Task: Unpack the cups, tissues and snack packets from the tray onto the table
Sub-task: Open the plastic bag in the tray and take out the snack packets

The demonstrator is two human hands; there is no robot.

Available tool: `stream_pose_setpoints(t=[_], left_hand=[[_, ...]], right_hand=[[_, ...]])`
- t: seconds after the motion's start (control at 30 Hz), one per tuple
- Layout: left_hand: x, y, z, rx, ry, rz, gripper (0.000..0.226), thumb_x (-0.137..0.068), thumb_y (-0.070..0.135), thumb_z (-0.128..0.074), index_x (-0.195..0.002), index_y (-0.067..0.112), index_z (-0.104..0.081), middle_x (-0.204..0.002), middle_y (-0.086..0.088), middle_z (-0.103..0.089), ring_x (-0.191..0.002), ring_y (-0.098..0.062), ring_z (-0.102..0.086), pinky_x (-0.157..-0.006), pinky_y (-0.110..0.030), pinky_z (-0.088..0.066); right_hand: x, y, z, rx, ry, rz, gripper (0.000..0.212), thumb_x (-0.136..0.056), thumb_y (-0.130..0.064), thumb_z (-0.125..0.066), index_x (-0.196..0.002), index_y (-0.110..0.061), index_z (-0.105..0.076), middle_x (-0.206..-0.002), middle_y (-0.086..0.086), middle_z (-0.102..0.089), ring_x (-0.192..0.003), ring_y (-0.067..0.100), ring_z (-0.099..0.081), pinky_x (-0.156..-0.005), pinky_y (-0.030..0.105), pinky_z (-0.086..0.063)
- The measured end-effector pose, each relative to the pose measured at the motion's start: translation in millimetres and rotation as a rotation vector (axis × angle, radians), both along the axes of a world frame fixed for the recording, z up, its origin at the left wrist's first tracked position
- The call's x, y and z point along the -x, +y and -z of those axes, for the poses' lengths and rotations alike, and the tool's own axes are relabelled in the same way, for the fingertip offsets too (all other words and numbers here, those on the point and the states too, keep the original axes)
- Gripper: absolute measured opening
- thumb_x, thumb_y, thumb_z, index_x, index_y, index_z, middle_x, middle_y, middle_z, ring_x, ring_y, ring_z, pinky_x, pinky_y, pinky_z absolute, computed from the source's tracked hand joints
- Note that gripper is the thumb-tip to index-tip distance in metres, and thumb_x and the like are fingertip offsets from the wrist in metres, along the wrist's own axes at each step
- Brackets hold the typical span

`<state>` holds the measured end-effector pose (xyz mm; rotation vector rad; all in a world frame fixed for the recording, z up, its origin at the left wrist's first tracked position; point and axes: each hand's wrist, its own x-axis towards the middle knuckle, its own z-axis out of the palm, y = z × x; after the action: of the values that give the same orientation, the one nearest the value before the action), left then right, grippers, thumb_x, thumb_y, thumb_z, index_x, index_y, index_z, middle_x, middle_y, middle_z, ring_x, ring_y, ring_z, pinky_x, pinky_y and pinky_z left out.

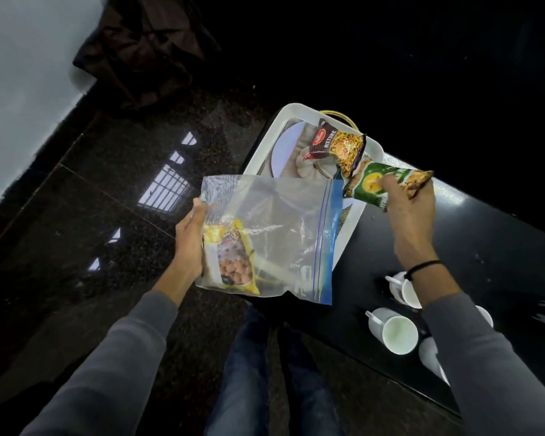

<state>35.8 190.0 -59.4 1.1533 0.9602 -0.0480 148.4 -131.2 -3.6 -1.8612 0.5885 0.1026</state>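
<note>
The left hand (188, 243) has its grip clamped on the left edge of a clear bag (274, 221) with a blue zip strip, holding it up at the near left edge of the counter (485, 240). A yellow packet (230, 262) of snacks sits inside the bag, low on its left side, just beside the palm.

The right hand (406, 212) is over the counter to the right of the bag's mouth, its grip closed round a green packet (372, 184), which tilts with one end toward the bag.

A brown packet (334, 144) marked "Mixture" lies slanted over the far right part of the white tray (265, 143), its near end touching the green one. The tray rests on the counter's far left corner. Something white and folded shows under the brown packet, though I cannot tell what it is.

White cups (394, 330) stand on the near right of the counter, partly hidden by the right sleeve. A dark glossy floor (107, 190) is on the left.
</note>
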Motion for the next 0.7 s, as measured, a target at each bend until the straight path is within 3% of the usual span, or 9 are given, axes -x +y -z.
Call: stream_pose_setpoints(t=[0.17, 0.23, 0.3, 0.37, 0.47, 0.53, 0.6, 0.67, 0.7], left_hand=[[1, 2, -2, 0.033, 0.037, 0.032, 0.036, -0.097, 0.047, -0.062, -0.100, 0.014, -0.076, -0.086, -0.005, -0.081, -0.076, -0.021, -0.078, -0.062, -0.031, -0.062], [1, 3, -3, 0.042, 0.060, 0.035, 0.036, -0.097, 0.048, -0.062, -0.091, 0.016, -0.078, -0.082, -0.005, -0.080, -0.074, -0.020, -0.077, -0.061, -0.031, -0.061], [2, 5, -3, 0.047, 0.072, 0.053, 0.038, -0.097, 0.050, -0.061, -0.082, 0.020, -0.080, -0.079, -0.004, -0.079, -0.072, -0.020, -0.077, -0.061, -0.030, -0.061], [3, 7, -2, 0.055, 0.075, 0.083, 0.040, -0.096, 0.052, -0.061, -0.082, 0.020, -0.080, -0.081, -0.005, -0.079, -0.075, -0.021, -0.077, -0.064, -0.032, -0.062], [5, 9, 1, 0.056, 0.086, 0.116, 0.040, -0.096, 0.054, -0.061, -0.091, 0.018, -0.080, -0.086, -0.006, -0.079, -0.080, -0.022, -0.077, -0.069, -0.035, -0.062], [5, 8, 3, 0.052, 0.092, 0.109, 0.042, -0.096, 0.053, -0.061, -0.099, 0.015, -0.078, -0.089, -0.007, -0.080, -0.081, -0.024, -0.077, -0.069, -0.035, -0.062], [6, 7, 3, 0.059, 0.098, 0.091, 0.042, -0.096, 0.052, -0.061, -0.100, 0.013, -0.077, -0.088, -0.007, -0.080, -0.081, -0.024, -0.077, -0.068, -0.034, -0.062], [5, 5, 3, 0.061, 0.098, 0.076, 0.040, -0.097, 0.051, -0.061, -0.095, 0.015, -0.078, -0.085, -0.005, -0.080, -0.077, -0.022, -0.078, -0.064, -0.032, -0.062], [4, 3, 3, 0.059, 0.097, 0.070, 0.038, -0.097, 0.050, -0.061, -0.094, 0.016, -0.078, -0.083, -0.005, -0.080, -0.075, -0.021, -0.078, -0.062, -0.031, -0.062]], right_hand=[[-2, 12, 19, 0.059, 0.076, -0.158, 0.049, -0.082, -0.043, -0.077, -0.119, -0.015, -0.060, -0.101, -0.010, -0.072, -0.084, -0.003, -0.069, -0.069, 0.013, -0.054], [-3, 19, 24, -0.009, 0.083, -0.159, 0.049, -0.085, -0.039, -0.077, -0.123, -0.013, -0.060, -0.102, -0.010, -0.073, -0.083, -0.003, -0.070, -0.072, 0.016, -0.055], [-6, 24, 30, -0.129, 0.103, -0.179, 0.046, -0.089, -0.033, -0.075, -0.126, -0.010, -0.061, -0.096, -0.012, -0.074, -0.074, -0.007, -0.069, -0.064, 0.012, -0.053], [-10, 28, 38, -0.247, 0.170, -0.220, 0.042, -0.091, -0.031, -0.074, -0.127, -0.012, -0.065, -0.097, -0.012, -0.078, -0.080, -0.002, -0.073, -0.064, 0.015, -0.055], [-13, 33, 51, -0.303, 0.259, -0.305, 0.032, -0.097, -0.017, -0.065, -0.129, -0.013, -0.067, -0.113, -0.003, -0.077, -0.104, 0.013, -0.073, -0.085, 0.029, -0.060], [-13, 36, 57, -0.377, 0.318, -0.287, 0.031, -0.102, -0.009, -0.056, -0.131, -0.010, -0.064, -0.125, 0.006, -0.072, -0.117, 0.025, -0.068, -0.103, 0.041, -0.054], [-14, 37, 62, -0.400, 0.392, -0.263, 0.035, -0.105, -0.005, -0.050, -0.138, -0.001, -0.057, -0.137, 0.016, -0.064, -0.127, 0.034, -0.060, -0.110, 0.049, -0.048], [-15, 37, 66, -0.292, 0.424, -0.285, 0.031, -0.104, -0.004, -0.051, -0.133, 0.003, -0.060, -0.128, 0.019, -0.067, -0.119, 0.036, -0.063, -0.104, 0.049, -0.052], [-15, 36, 66, -0.208, 0.413, -0.292, 0.026, -0.102, -0.004, -0.055, -0.125, 0.002, -0.065, -0.115, 0.015, -0.072, -0.108, 0.034, -0.066, -0.093, 0.042, -0.059]])
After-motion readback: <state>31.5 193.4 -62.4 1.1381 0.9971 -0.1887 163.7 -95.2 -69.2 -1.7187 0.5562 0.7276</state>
